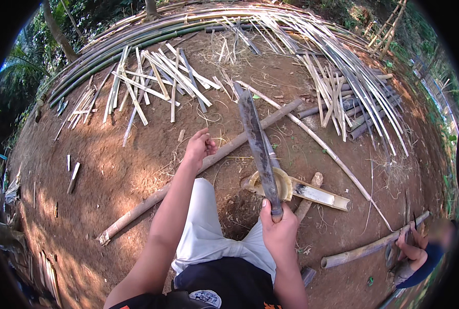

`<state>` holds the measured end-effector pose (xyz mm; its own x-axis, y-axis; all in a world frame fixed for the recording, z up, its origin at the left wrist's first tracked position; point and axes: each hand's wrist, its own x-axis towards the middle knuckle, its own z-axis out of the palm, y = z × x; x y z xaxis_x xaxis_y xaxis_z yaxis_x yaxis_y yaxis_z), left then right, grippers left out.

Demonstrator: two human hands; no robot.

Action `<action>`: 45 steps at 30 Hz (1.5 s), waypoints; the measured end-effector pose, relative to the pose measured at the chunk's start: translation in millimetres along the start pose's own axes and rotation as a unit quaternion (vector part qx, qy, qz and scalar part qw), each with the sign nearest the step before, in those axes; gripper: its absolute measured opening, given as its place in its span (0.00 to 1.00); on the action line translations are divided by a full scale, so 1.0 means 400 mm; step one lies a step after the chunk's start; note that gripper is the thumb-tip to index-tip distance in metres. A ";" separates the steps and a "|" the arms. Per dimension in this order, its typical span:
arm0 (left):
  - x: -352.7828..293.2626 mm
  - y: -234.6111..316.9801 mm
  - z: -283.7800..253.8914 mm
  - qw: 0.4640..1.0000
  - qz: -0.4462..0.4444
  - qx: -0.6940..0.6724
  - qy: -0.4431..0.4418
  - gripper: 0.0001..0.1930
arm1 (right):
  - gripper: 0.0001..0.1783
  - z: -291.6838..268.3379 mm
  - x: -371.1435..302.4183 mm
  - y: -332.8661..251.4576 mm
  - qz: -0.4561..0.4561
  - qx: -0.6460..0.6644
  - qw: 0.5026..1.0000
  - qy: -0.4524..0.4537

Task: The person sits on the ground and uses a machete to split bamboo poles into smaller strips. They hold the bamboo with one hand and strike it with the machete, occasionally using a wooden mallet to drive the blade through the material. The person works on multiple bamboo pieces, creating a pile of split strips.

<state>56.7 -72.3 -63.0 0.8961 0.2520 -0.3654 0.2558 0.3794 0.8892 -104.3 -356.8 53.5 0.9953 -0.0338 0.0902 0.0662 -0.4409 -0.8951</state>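
My right hand (281,224) grips the handle of a machete (257,139), its long dark blade pointing up and away. Behind the blade, near my right knee, a short bamboo piece (287,186) shows its pale, hollow, curved end. Part of it is hidden by the blade. A split bamboo half (322,195) lies beside it with the hollow side up. My left hand (201,147) hangs above the ground to the left, fingers half curled and slightly apart, with nothing visible in them. Below and beyond it runs a long bamboo pole (224,149), lying diagonally.
Pale split bamboo strips (162,77) lie scattered ahead, with more strips (353,77) heaped at the far right. Long green poles (136,41) curve across the back. A thin pole (332,154) crosses the right side. At the lower right, a person (420,252) sits by a bamboo pole (363,252).
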 end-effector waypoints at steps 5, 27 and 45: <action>-0.317 -0.018 0.141 0.991 0.121 -0.033 -0.034 0.13 | 0.16 0.005 0.012 0.009 0.014 0.008 1.000 0.002; -0.479 0.053 0.302 0.857 0.412 0.308 0.034 0.09 | 0.21 -0.022 -0.014 -0.012 -0.078 -0.104 0.991 0.034; -0.490 0.055 0.300 0.844 0.428 0.322 0.030 0.09 | 0.19 -0.043 -0.034 -0.023 -0.082 -0.125 0.988 0.043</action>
<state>-69.8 -220.0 61.3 0.8374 0.2398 0.4911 -0.3152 -0.5222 0.7924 -119.7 -367.6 68.0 0.9626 -0.0147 0.2707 0.1954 -0.6546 -0.7303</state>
